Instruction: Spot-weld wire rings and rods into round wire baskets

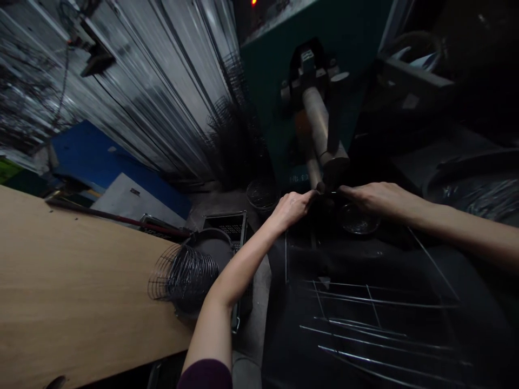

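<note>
My left hand (294, 208) reaches forward with its fingers pinched, close to the end of the lower metal rod (313, 168) of a green machine. Opposite it, my right hand (375, 195) is also closed in a pinch, just below the thick metal cylinder (318, 121). A thin wire (334, 193) shows faintly between the fingertips; shadow hides most of it. Below the hands, a wire grid (373, 300) of long and crossing wires lies over a dark surface. Its side wires run up toward both forearms, and I cannot tell whether they join the held wire.
Left of my arm, bent wire racks (190, 273) rest on a dark round bucket (214, 243), near a black crate (227, 224). A wooden board (81, 286) fills the lower left. A round dish (359, 219) sits beneath my right hand; a wire-filled container (490, 194) is at right.
</note>
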`<state>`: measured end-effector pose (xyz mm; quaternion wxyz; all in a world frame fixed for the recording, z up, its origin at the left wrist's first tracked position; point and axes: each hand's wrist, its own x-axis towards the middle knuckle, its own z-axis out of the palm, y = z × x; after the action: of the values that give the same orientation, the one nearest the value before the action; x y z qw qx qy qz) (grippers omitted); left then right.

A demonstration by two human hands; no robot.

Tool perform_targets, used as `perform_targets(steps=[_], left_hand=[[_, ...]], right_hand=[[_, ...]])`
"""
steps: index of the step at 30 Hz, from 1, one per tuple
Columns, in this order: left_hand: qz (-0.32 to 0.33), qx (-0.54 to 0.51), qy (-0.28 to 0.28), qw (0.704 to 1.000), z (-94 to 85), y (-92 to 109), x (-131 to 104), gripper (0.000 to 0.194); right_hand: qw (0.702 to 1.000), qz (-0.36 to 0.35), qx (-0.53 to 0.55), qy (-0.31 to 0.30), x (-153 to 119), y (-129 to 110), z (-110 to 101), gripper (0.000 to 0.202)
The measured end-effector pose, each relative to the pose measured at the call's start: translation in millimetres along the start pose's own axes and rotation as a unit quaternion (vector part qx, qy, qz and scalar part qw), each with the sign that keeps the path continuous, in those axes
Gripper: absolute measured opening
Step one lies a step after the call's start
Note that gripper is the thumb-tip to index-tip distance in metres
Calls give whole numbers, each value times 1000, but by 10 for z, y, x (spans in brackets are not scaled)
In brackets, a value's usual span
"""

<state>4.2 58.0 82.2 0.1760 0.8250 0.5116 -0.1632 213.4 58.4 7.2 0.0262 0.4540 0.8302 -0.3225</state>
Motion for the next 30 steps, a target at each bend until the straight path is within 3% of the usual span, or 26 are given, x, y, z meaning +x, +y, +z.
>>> perform_targets(steps=[10,30], left_hand=[[-31,25,11,999,-9,-37,-25,28],[-43,-14,25,999,70,-85,-35,29]], right_hand=[[999,7,35,35,71,-3,68,43],[993,4,118,25,123,62,50,40]])
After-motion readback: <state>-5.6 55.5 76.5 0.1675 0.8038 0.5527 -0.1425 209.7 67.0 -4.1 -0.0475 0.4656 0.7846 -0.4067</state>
